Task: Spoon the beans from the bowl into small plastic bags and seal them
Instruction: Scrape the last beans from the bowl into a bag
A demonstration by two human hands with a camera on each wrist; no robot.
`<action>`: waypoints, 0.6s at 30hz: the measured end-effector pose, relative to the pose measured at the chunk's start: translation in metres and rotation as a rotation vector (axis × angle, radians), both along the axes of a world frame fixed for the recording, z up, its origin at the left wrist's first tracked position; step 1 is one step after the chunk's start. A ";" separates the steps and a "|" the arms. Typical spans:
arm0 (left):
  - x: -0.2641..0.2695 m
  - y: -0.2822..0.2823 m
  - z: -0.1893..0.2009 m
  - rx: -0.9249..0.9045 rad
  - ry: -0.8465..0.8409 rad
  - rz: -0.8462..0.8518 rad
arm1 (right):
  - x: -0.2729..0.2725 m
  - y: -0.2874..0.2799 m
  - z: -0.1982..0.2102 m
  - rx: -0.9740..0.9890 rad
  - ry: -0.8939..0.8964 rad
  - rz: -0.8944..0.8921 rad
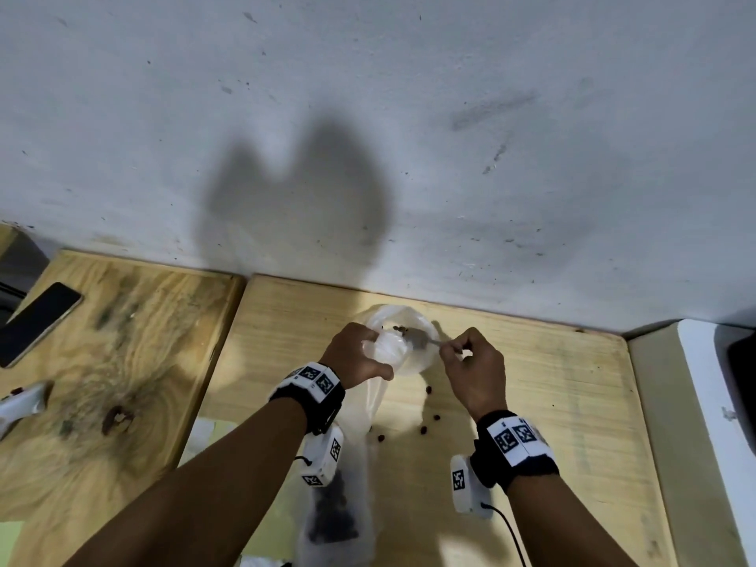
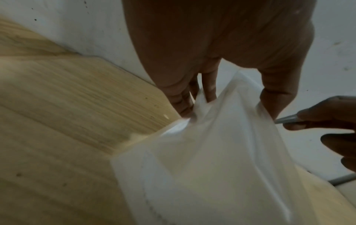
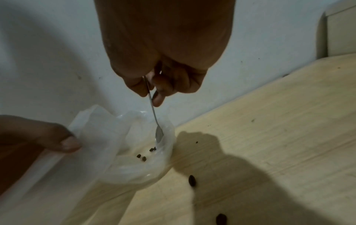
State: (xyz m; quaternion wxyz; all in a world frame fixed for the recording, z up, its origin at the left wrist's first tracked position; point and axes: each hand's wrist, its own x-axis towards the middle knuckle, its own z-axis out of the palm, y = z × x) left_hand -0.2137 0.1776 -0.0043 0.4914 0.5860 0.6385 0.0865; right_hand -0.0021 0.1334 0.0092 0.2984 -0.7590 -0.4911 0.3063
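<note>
My left hand pinches the open mouth of a thin clear plastic bag beside a clear bowl near the wall. The bag trails back toward me, with dark beans gathered at its far end. My right hand pinches the handle of a metal spoon, which carries a few beans over the bowl. In the right wrist view the spoon points down into the bowl, where a few beans lie. The left wrist view shows my fingers bunching the bag.
Several loose beans lie on the wooden table between my hands. A dark phone and a white object sit on the left board. A white appliance borders the right edge. The wall stands just behind the bowl.
</note>
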 end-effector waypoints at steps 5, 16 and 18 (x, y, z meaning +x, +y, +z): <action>-0.001 -0.018 -0.002 0.118 -0.089 0.137 | -0.012 -0.016 0.003 0.071 -0.135 0.073; 0.000 -0.042 -0.003 0.238 -0.142 0.038 | -0.031 -0.011 -0.008 0.064 -0.130 -0.144; -0.001 -0.041 -0.003 0.216 -0.147 0.027 | -0.033 -0.011 -0.011 0.073 -0.041 -0.224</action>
